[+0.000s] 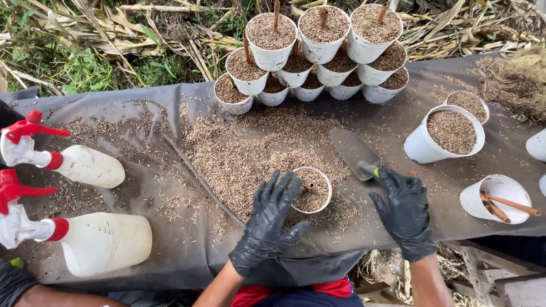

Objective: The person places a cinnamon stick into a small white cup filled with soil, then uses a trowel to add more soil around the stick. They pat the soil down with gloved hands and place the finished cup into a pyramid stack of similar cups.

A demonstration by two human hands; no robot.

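A small white cup (314, 177) filled with brown husk and a stick cutting stands on the black sheet (170, 250) amid a loose husk pile (244, 153). My left hand (268, 222), in a black glove, rests with spread fingers against the cup's left side. My right hand (405, 213), also gloved, lies on the sheet with its fingers on the handle of a grey trowel (354, 150) whose blade points up and left. Whether it grips the handle is unclear.
A stack of filled white cups (318, 51) with stick cuttings stands at the back. Two filled cups (445, 136) sit at right, beside a cup of brown sticks (500, 200). Two white spray bottles (85, 165) with red triggers lie at left. A husk heap (520, 85) is far right.
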